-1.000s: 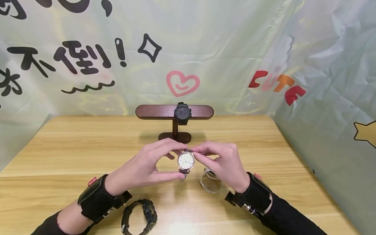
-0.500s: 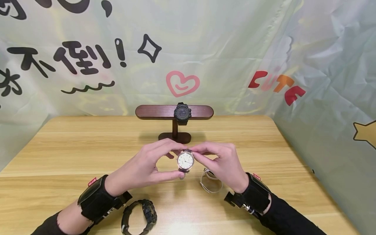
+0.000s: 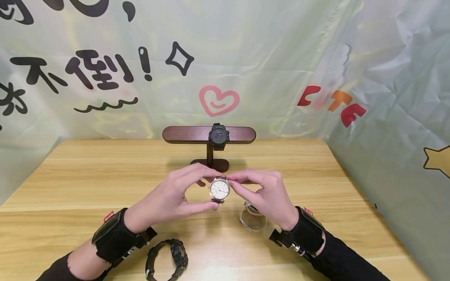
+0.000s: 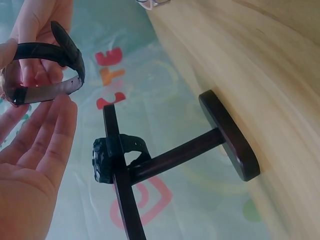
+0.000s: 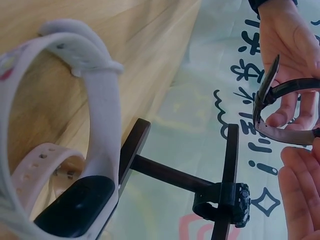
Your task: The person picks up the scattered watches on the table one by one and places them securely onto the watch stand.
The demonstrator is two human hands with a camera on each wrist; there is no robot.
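Note:
A wristwatch [image 3: 219, 190] with a pale round dial, gold-coloured case and dark strap is held up above the table between both hands. My left hand [image 3: 172, 193] holds it from the left, thumb at its lower edge and fingers at the upper. The right hand [image 3: 265, 191] pinches it near the upper right of the case. In the left wrist view the strap [image 4: 42, 51] forms a loop with one end sticking out. The same strap [image 5: 292, 136] shows its light lining in the right wrist view.
Behind the hands, a dark wooden watch stand [image 3: 186, 134] bears a black digital watch [image 3: 218, 136]. Another dark chunky watch [image 3: 180, 253] lies on the table [image 3: 105, 171] at the front left. White-banded wristbands [image 5: 102, 115] lie under the right hand.
The wristwatch and left hand have shifted slightly left and up. The bit of strap seen below the dial a second ago is now out of sight. The right hand stays nearly still.

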